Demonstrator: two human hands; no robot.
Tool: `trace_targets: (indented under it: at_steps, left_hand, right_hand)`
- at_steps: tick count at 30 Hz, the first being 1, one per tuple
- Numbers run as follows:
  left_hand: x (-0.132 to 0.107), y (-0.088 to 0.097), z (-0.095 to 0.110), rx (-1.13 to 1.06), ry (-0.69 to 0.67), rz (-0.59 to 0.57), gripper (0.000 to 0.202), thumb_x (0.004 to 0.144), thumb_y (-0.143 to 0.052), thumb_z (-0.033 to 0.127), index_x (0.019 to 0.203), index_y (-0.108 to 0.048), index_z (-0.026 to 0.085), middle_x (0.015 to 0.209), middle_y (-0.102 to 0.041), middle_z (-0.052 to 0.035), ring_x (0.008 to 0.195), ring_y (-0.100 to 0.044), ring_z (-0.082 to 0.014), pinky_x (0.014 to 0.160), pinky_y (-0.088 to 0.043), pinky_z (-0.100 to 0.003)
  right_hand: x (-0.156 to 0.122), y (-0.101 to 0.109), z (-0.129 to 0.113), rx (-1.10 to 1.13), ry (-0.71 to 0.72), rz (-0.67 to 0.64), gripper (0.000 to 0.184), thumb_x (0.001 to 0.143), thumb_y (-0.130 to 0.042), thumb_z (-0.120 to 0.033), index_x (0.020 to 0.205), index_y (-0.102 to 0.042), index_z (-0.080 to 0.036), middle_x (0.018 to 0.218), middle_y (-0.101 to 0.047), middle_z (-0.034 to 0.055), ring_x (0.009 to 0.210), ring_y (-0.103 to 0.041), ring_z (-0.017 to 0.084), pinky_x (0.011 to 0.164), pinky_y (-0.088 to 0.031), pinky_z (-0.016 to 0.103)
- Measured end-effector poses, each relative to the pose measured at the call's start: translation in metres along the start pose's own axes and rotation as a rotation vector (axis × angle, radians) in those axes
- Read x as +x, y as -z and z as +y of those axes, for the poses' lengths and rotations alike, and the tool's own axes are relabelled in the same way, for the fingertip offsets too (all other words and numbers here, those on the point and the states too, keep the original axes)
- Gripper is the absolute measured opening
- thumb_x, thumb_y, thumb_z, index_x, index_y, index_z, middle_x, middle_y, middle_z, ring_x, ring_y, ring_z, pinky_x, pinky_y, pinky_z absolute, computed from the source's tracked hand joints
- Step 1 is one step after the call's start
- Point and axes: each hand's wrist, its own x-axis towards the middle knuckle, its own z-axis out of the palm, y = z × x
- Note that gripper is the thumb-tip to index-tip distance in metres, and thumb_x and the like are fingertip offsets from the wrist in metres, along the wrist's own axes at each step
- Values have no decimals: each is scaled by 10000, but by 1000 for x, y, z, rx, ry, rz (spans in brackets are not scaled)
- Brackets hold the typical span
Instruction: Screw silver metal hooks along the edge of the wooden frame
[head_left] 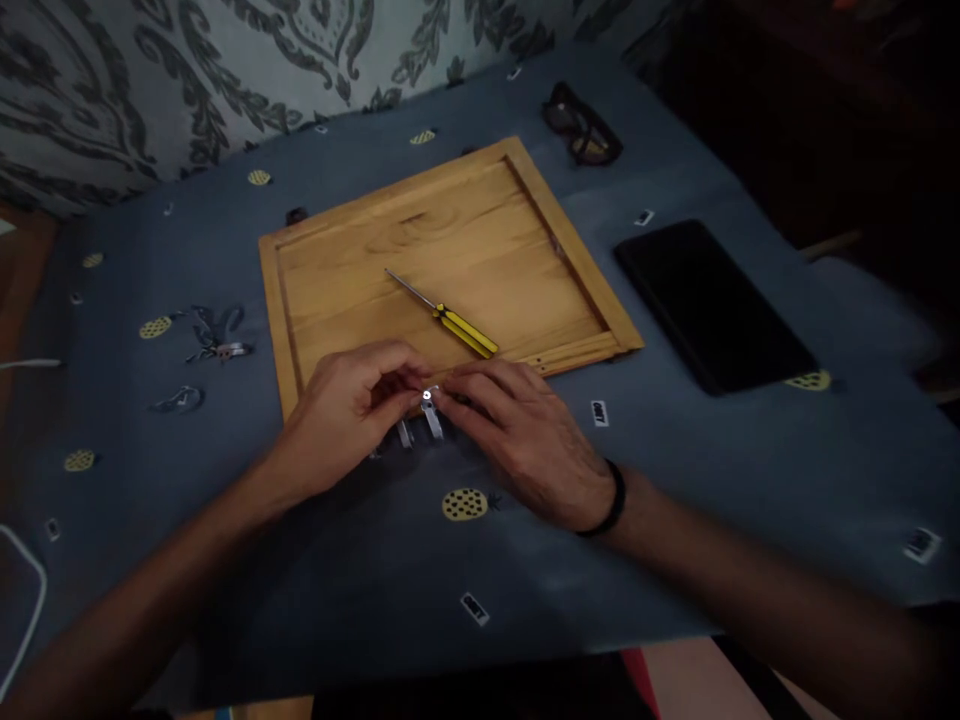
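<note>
A wooden tray-like panel (480, 215) lies on a blue patterned cloth (675, 480). On the panel rests a screwdriver (450, 320) with a yellow and black handle, its tip pointing up-left. At the panel's near edge my left hand (352, 410) and my right hand (517, 430) meet, fingers pinched together around small silvery metal pieces (429, 415). A tiny bright screw head shows between the fingertips. I cannot make out exactly what the metal parts are. A black band circles my right wrist.
A black phone (712, 305) lies to the right of the panel. Dark-framed glasses (581, 130) sit at the far right. A small metal object (221, 350) rests on the cloth at left. A white cable (22, 590) curls at the left edge. A patterned wall stands behind.
</note>
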Motion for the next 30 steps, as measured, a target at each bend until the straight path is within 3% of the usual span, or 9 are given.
trace_targets:
  at_steps: [7,13,19,30]
  left_hand:
    - [2,2,7,52,-12,-94,109,856,-637,140,895,-710,211,837,-761,21,760,-715,-124,713,-560,-206]
    - [2,2,8,200,-81,-86,131,877,-649,131,941,-718,222,865,-764,24,781,-721,-129,742,-550,-217]
    - [2,3,9,225,-107,-108,143,877,-656,115,956,-723,212,854,-774,29,766,-725,-118,710,-549,-186]
    - [5,6,10,316,-124,-183,104,902,-633,134,906,-705,209,849,-778,28,783,-734,-136,687,-514,-218]
  right_hand:
    - [1,1,0,35,-10,-8,328,1039,-393,-147,1225,-659,-99,1159,-700,145,1123,-532,260,930,-492,447]
    - [1,1,0,-2,-6,36,284,1049,-419,-158,1169,-671,-101,1136,-701,118,1095,-544,245,921,-469,403]
    - [1,2,-1,-20,-2,42,290,1051,-414,-165,1154,-676,-93,1124,-704,109,1066,-543,243,920,-461,387]
    - [3,2,-2,-10,-5,36,295,1042,-419,-141,1166,-679,-79,1091,-713,120,1062,-560,255,896,-491,410]
